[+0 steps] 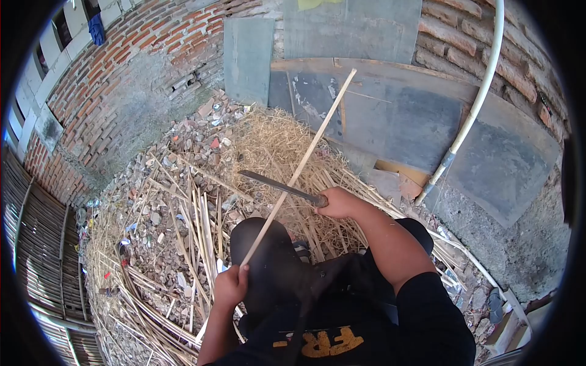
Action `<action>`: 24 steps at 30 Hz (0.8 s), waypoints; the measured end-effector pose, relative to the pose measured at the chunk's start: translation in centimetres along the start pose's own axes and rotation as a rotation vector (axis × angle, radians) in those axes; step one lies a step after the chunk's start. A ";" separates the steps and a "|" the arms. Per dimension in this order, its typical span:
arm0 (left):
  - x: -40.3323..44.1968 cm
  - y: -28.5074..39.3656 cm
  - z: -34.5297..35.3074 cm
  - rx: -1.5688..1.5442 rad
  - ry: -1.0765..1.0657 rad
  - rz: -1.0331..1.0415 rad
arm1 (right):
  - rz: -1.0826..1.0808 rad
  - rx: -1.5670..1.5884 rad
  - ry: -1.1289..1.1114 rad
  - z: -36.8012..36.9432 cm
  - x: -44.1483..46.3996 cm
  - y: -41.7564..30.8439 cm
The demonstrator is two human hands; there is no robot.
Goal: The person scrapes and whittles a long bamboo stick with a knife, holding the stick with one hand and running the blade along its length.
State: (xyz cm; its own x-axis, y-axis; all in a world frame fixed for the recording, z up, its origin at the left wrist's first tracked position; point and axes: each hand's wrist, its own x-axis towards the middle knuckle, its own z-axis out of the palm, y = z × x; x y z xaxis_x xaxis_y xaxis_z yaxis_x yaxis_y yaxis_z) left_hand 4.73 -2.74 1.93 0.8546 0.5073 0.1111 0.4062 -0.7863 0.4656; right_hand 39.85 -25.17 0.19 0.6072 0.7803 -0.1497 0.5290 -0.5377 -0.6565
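My left hand [231, 285] is closed around the lower end of a long pale bamboo strip [317, 136], which slants up and away to the right across my knee. In my right hand [337, 202] is the handle of a machete [278, 184], its dark blade pointing left. The blade crosses the strip around its middle; whether it touches the strip I cannot tell. Beneath both lies a heap of thin shavings [268, 137] on the ground.
Loose bamboo strips [201, 226] lie on the rubble [152, 210] to my left. A brick wall [146, 67] and grey panels [403, 116] stand ahead. A white pipe [482, 97] runs down at the right, and a bamboo screen [46, 238] stands at far left.
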 end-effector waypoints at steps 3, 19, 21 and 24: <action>0.0 0.0 0.0 -0.004 -0.002 -0.001 | -0.014 0.024 -0.006 0.1 0.1 0.2; 0.1 -0.1 0.1 -0.001 -0.004 -0.003 | -0.021 0.049 -0.004 0.1 0.1 0.1; 0.1 -0.1 0.1 -0.002 -0.008 -0.011 | -0.027 0.050 -0.004 0.0 0.1 0.0; 0.1 0.0 0.1 -0.003 -0.013 -0.025 | -0.034 0.071 0.004 0.2 0.1 0.1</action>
State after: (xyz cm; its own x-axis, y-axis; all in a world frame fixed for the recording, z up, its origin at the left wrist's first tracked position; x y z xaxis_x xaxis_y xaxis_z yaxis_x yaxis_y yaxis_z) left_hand 4.84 -2.69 1.87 0.8482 0.5223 0.0881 0.4267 -0.7723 0.4705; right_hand 39.86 -25.07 0.01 0.5922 0.7963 -0.1233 0.5061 -0.4866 -0.7121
